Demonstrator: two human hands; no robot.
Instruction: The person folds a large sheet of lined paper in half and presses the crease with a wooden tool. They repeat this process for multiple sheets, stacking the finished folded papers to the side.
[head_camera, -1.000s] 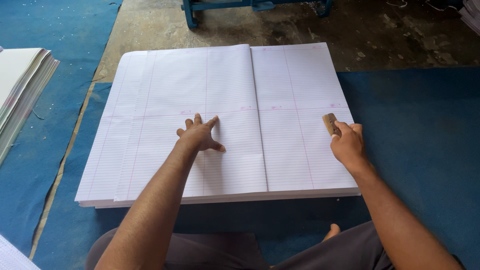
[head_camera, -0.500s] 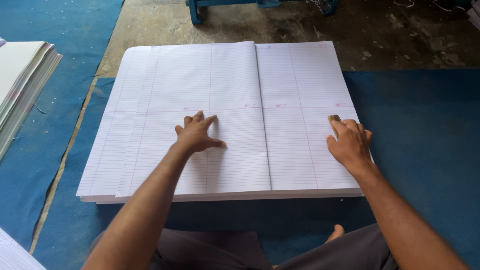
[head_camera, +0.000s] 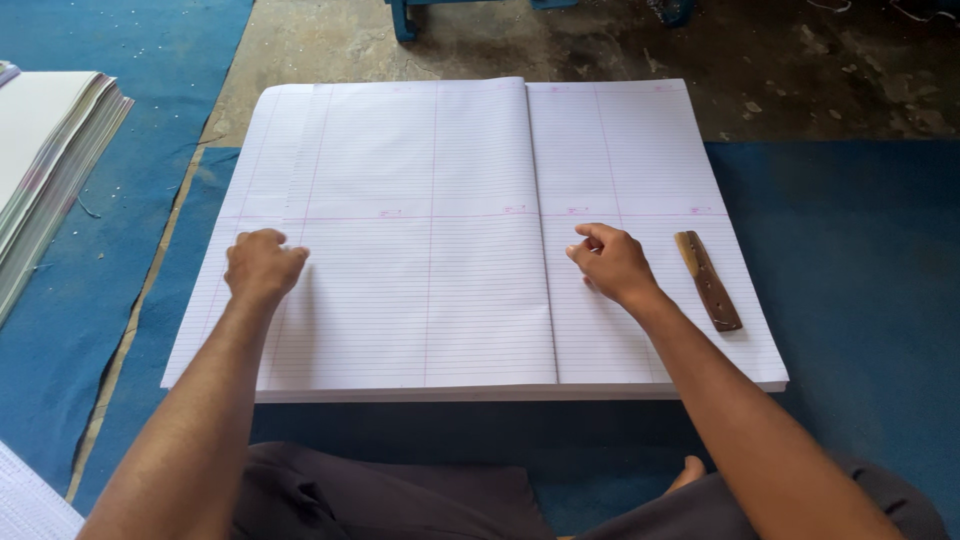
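So, you've got the big stack of ruled sheets (head_camera: 430, 250) flat on the blue mat (head_camera: 850, 260), right in front of your knees. The top sheet is already folded over: its edge runs as a straight vertical line just right of centre, w/ the sheet below showing bare to the right of it. My read: the fold is made, and the creasing tool isn't in use at this point.

Your left hand (head_camera: 262, 265) sits curled, knuckles down, on the left part of the sheets near the outer edge, gripping nothing I can see. Your right hand (head_camera: 612, 262) rests just right of the fold line, fingers loosely bent, thumb and forefinger close together, maybe pinching at the paper — can't tell for sure. The two hands are well apart.

The brown wooden folding stick (head_camera: 708, 280) lies loose on the right-hand sheet, just beside your right hand, not touching it.

Labels etc.: none to speak of. Only small pink printed marks along the horizontal mid-line of the sheets. A second pile of paper (head_camera: 45, 170) sits at far left, plain white.
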